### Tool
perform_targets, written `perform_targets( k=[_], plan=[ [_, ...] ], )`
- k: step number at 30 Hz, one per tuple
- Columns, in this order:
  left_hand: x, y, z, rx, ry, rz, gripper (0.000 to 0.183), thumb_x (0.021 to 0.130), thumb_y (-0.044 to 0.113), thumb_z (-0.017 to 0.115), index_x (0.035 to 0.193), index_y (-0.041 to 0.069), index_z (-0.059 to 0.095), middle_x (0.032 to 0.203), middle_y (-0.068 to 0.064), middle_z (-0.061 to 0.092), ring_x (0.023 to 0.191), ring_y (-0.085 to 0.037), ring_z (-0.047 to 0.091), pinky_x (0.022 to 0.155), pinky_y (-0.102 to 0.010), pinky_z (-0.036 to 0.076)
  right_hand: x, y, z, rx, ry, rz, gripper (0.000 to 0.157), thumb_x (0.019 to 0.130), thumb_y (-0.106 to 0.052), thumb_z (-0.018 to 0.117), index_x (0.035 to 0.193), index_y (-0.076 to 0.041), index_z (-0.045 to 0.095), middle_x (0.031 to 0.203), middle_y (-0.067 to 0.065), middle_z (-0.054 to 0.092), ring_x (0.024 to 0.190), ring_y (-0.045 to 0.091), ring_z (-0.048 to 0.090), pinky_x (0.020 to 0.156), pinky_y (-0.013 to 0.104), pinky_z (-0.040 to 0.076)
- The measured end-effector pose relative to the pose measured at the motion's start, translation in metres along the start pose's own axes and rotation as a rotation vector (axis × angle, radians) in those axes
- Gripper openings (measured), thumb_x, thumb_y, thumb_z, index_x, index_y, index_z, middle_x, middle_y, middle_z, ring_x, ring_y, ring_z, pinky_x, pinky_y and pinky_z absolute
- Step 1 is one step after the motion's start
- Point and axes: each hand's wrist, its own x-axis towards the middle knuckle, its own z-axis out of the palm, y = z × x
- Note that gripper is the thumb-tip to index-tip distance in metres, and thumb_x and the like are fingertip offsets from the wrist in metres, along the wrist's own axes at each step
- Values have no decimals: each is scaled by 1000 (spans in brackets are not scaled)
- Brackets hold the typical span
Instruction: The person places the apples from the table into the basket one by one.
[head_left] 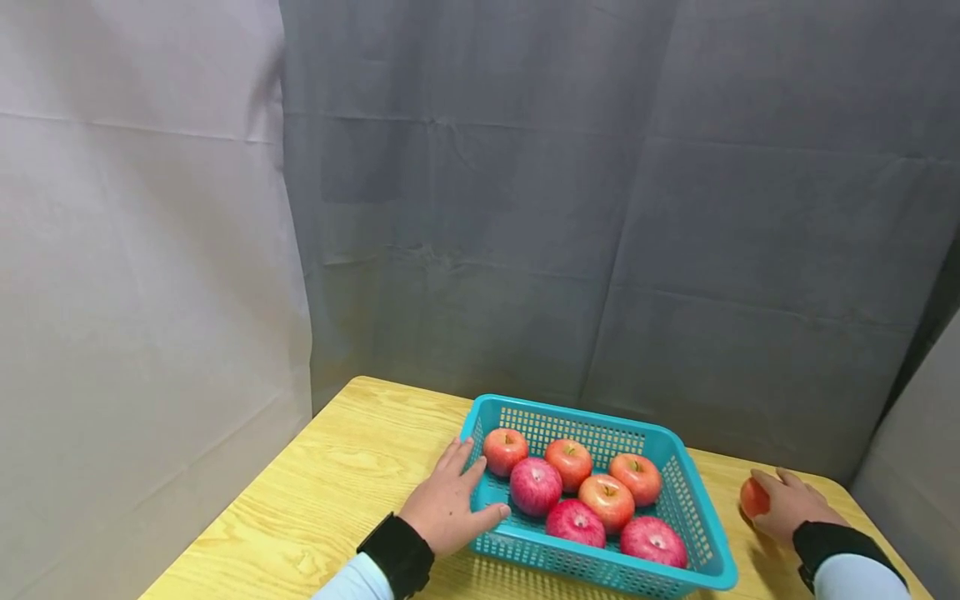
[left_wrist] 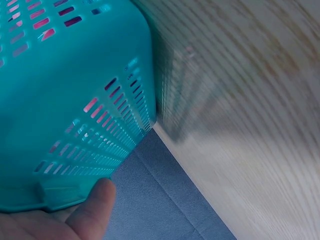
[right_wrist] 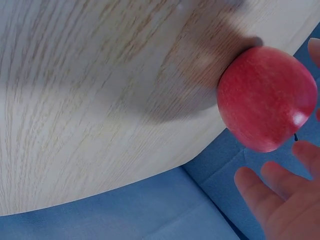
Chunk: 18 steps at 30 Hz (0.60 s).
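Note:
A turquoise plastic basket [head_left: 600, 575] with slotted walls holds several apples, some orange-red [head_left: 568, 465] with stems up and some deep pink [head_left: 577, 523]. My left hand [head_left: 453, 508] lies over the basket's left rim, its fingers spread. In the left wrist view a fingertip [left_wrist: 102, 192] shows at the rim beside the slotted wall. Far to the right, a single red apple [right_wrist: 267, 99] sits on the table. My right hand [head_left: 795, 504] reaches over it, with thumb and fingers spread around it. In the right wrist view a gap shows between the fingers [right_wrist: 255, 190] and the apple.
The yellow wood-grain table [head_left: 300, 517] has its right edge near the single apple. Behind it hangs a grey cloth [head_left: 480, 250], and a pale cloth [head_left: 150, 292] hangs on the left. Another pale panel [head_left: 915, 467] stands at the right.

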Motion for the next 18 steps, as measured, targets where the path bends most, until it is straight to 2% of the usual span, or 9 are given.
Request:
perform_targets(
  k=[10,18],
  plan=[
    [-2,0,1,-4,-11,-10,88,84,76,37,142,11,43,152,-11,25,138,-28,11,97,-50,43,4,7,9,24,-7,8,84,72,-29,80,135,6,36,128,46,23,102,63,32,84,74,37],
    [-1,-1,2,-8,-17,-7,90,83,78,34,142,10,42,153,-10,24,138,-28,10,97,-50,43,11,16,16,27,-4,-5,85,70,-27,81,134,7,36,125,46,26,99,62,37,82,73,39]
  ],
)
